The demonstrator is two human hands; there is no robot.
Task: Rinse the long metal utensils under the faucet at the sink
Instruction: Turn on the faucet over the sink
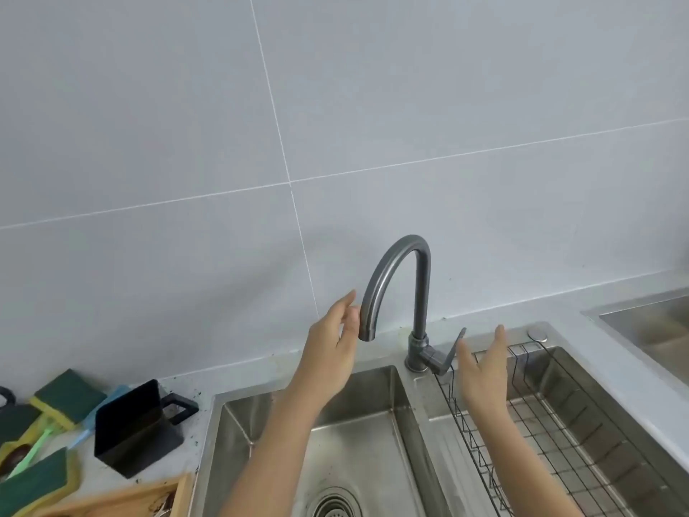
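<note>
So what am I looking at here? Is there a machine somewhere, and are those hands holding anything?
There is no machine here. A person wears a camera on the head, so you look forward and down at their two bare arms. The left hand is open beside the faucet spout, and the right hand is open near the faucet handle. Neither hand holds anything, and no water shows. Below is a steel sink with a drain, and a wire rack sits in the right basin. On the counter to the left lie green sponges and a black holder. No metal utensils are in view.
</note>
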